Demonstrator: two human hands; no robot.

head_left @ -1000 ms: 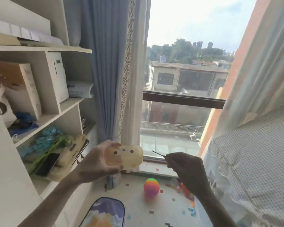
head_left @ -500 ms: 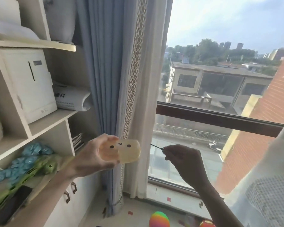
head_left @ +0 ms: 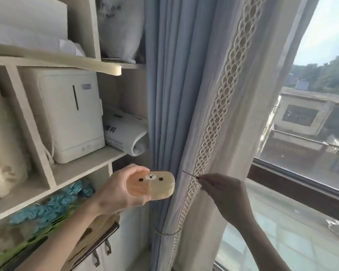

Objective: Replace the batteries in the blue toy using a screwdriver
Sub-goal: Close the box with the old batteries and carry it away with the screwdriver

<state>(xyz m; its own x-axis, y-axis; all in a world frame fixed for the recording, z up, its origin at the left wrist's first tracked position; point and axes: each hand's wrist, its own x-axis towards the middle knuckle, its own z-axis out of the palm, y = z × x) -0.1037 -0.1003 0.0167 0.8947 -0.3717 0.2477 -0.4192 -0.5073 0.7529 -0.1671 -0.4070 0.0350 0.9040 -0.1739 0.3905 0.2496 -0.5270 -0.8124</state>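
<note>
The rigid, seemingly light bear-face toy (head_left: 150,185) is clamped edgewise by the left hand (head_left: 117,189), while the thin, easily slipped screwdriver (head_left: 190,174) is pinched by the right hand (head_left: 223,194).

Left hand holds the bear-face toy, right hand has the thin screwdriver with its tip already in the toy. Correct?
Not quite. In the head view the screwdriver tip is clear of the toy, with a gap between them. The rest stands: left hand holds the toy, right hand pinches the screwdriver.
</note>
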